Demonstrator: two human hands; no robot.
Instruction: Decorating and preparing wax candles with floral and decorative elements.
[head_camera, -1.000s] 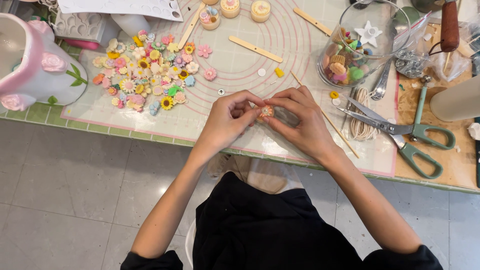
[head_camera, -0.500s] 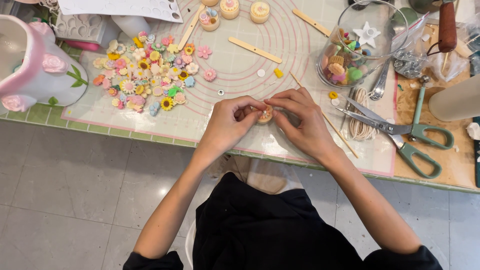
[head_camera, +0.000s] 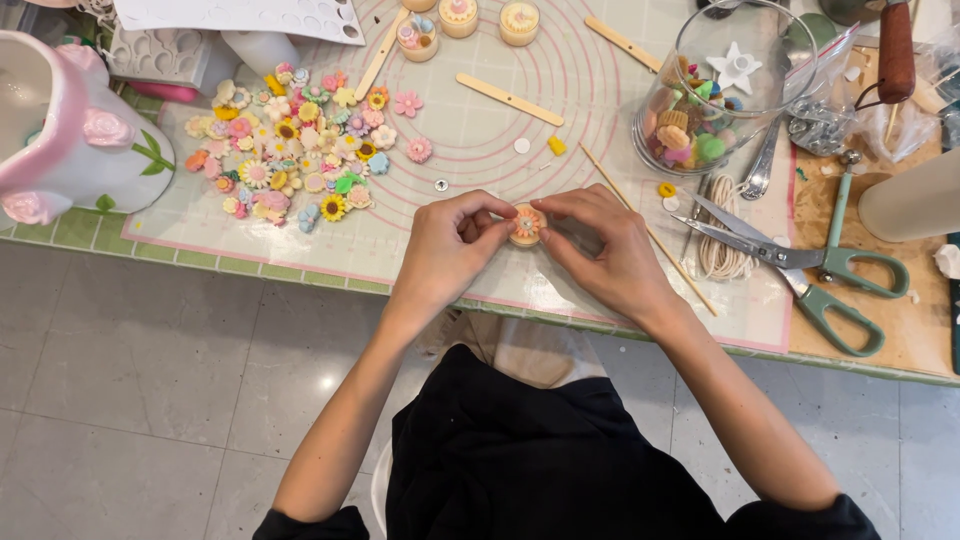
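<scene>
Both hands meeting over the near edge of the pale green silicone craft mat with pink concentric rings, just above the table's front edge. Left hand curled nearly closed, thumb and forefinger tips pinching the left side of a small round cream-coloured pot topped with an orange flower decoration. Right hand likewise curled, fingertips pressed against the pot's right side and top rim, remaining fingers folded loosely behind. Pot caught between the two sets of fingertips, roughly upright, decorated top facing the camera; cannot tell whether resting on the mat or lifted just off it. To the left, well apart, a scattered heap of small pastel resin flowers on the mat, and beyond it a white ceramic vase with pink roses. Near the top edge, three more small round pots with decorated tops and flat wooden sticks. To the right, a clear glass jar holding colourful small charms, a thin wooden skewer running diagonally just beside the right hand, a coil of pale cord, and green-handled scissors lying open.
</scene>
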